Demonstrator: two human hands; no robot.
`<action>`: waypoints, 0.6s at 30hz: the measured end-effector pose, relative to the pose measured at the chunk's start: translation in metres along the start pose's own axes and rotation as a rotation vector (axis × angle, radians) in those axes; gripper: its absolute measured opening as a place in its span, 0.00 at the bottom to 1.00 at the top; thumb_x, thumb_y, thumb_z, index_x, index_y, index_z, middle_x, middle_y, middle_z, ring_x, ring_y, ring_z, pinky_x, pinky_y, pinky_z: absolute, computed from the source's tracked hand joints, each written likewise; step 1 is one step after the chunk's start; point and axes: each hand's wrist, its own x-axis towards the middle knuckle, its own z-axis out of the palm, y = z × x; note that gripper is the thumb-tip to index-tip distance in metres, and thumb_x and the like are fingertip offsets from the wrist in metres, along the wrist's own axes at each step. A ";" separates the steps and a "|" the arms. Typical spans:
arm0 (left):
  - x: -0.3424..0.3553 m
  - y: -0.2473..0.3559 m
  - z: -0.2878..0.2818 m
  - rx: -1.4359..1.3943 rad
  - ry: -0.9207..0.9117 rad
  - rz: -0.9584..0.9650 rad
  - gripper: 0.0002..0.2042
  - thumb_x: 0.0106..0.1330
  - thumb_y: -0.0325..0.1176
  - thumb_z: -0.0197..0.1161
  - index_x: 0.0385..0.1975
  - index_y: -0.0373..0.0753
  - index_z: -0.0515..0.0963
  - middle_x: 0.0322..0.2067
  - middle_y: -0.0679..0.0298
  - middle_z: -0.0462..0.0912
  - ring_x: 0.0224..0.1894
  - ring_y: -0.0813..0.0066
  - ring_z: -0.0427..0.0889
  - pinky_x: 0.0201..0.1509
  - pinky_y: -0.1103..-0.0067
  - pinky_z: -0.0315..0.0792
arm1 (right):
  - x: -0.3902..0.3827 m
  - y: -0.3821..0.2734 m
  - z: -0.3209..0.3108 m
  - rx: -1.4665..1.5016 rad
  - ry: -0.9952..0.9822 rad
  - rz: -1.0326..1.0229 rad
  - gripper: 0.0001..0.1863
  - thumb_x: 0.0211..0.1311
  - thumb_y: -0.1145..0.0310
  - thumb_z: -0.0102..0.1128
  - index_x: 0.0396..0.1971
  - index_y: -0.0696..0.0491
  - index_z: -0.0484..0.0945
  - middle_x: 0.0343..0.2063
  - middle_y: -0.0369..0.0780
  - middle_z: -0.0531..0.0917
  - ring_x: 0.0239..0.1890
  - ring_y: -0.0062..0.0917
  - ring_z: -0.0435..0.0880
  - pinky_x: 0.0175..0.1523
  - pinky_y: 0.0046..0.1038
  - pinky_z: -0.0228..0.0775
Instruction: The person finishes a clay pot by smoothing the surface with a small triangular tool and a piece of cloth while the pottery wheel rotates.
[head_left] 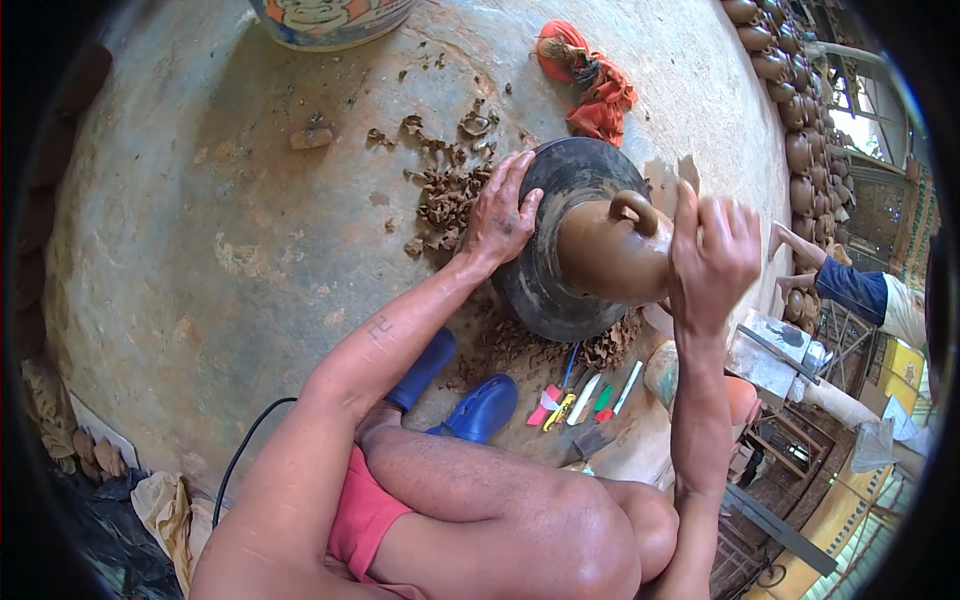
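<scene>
A black round wheel bears a brown wet clay pot, tilted toward the right, with a looped handle on top. My left hand rests on the wheel's left rim, fingers slightly bent and thumb apart. My right hand is at the pot's right end, thumb raised and fingers curled; what they hold is hidden. Clay shavings lie around the wheel. Several small tools, with white, yellow, green and red parts, lie below it.
An orange-red cloth lies beyond the wheel, and a painted bucket stands top left. Stacked clay pots line the right side, where another person in dark blue is partly visible. Blue shoes are by my legs.
</scene>
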 end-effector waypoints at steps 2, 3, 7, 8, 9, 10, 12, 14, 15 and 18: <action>-0.005 0.000 -0.002 0.002 0.008 -0.005 0.28 0.75 0.34 0.63 0.73 0.37 0.69 0.69 0.43 0.74 0.70 0.42 0.75 0.75 0.59 0.71 | -0.022 -0.006 -0.016 0.154 -0.080 0.121 0.06 0.70 0.70 0.69 0.32 0.54 0.82 0.30 0.44 0.83 0.31 0.40 0.83 0.37 0.42 0.74; -0.007 0.005 0.001 -0.018 0.013 -0.012 0.27 0.75 0.34 0.63 0.73 0.36 0.69 0.69 0.43 0.73 0.70 0.41 0.75 0.75 0.59 0.71 | -0.036 -0.016 -0.021 0.211 -0.132 0.185 0.04 0.71 0.72 0.68 0.36 0.55 0.82 0.31 0.46 0.84 0.30 0.42 0.84 0.35 0.43 0.75; -0.021 0.011 0.008 0.067 0.031 -0.054 0.29 0.77 0.34 0.62 0.76 0.37 0.66 0.71 0.42 0.70 0.73 0.42 0.71 0.76 0.59 0.69 | -0.080 -0.051 -0.017 0.117 -0.685 0.308 0.35 0.76 0.54 0.63 0.78 0.48 0.67 0.24 0.47 0.89 0.22 0.45 0.89 0.29 0.47 0.83; -0.025 0.011 0.010 0.088 0.042 -0.042 0.29 0.78 0.34 0.62 0.76 0.37 0.65 0.71 0.43 0.71 0.73 0.42 0.71 0.76 0.58 0.68 | -0.085 -0.055 -0.011 0.121 -0.683 0.327 0.35 0.76 0.54 0.63 0.78 0.48 0.67 0.24 0.47 0.89 0.22 0.45 0.89 0.29 0.47 0.83; -0.028 0.010 0.012 0.091 0.027 -0.033 0.29 0.78 0.34 0.62 0.76 0.37 0.65 0.71 0.43 0.71 0.73 0.42 0.71 0.76 0.58 0.68 | -0.088 -0.056 -0.004 0.146 -0.662 0.357 0.37 0.77 0.53 0.62 0.80 0.48 0.64 0.20 0.49 0.87 0.21 0.47 0.88 0.28 0.50 0.81; -0.029 0.009 0.014 0.101 0.045 -0.037 0.29 0.78 0.34 0.62 0.76 0.37 0.64 0.71 0.43 0.70 0.74 0.43 0.70 0.77 0.58 0.67 | -0.088 -0.057 0.001 0.170 -0.641 0.386 0.39 0.78 0.53 0.61 0.82 0.48 0.60 0.16 0.51 0.84 0.20 0.50 0.87 0.28 0.52 0.80; -0.034 0.009 0.014 0.120 0.046 -0.055 0.31 0.78 0.36 0.61 0.78 0.37 0.62 0.72 0.41 0.67 0.74 0.40 0.69 0.76 0.57 0.67 | -0.081 -0.058 0.007 0.141 -0.666 0.393 0.39 0.78 0.52 0.60 0.82 0.49 0.59 0.16 0.52 0.84 0.21 0.50 0.88 0.28 0.52 0.80; -0.039 0.008 0.014 0.129 0.047 -0.052 0.31 0.79 0.35 0.61 0.78 0.37 0.62 0.72 0.41 0.67 0.74 0.40 0.69 0.76 0.57 0.67 | -0.074 -0.061 0.009 0.110 -0.738 0.404 0.41 0.78 0.49 0.58 0.82 0.51 0.58 0.18 0.54 0.85 0.23 0.52 0.89 0.30 0.54 0.82; -0.042 0.007 0.013 0.137 0.056 -0.055 0.31 0.79 0.35 0.61 0.78 0.37 0.62 0.72 0.41 0.67 0.74 0.40 0.69 0.76 0.56 0.67 | -0.072 -0.063 0.010 0.111 -0.740 0.406 0.41 0.78 0.49 0.58 0.82 0.51 0.58 0.18 0.54 0.85 0.23 0.52 0.89 0.30 0.54 0.82; -0.044 0.007 0.013 0.157 0.076 -0.037 0.31 0.79 0.35 0.61 0.79 0.38 0.61 0.72 0.40 0.67 0.74 0.39 0.68 0.77 0.56 0.66 | -0.068 -0.066 0.010 0.090 -0.716 0.450 0.41 0.78 0.48 0.58 0.82 0.52 0.58 0.18 0.54 0.85 0.24 0.54 0.90 0.31 0.55 0.82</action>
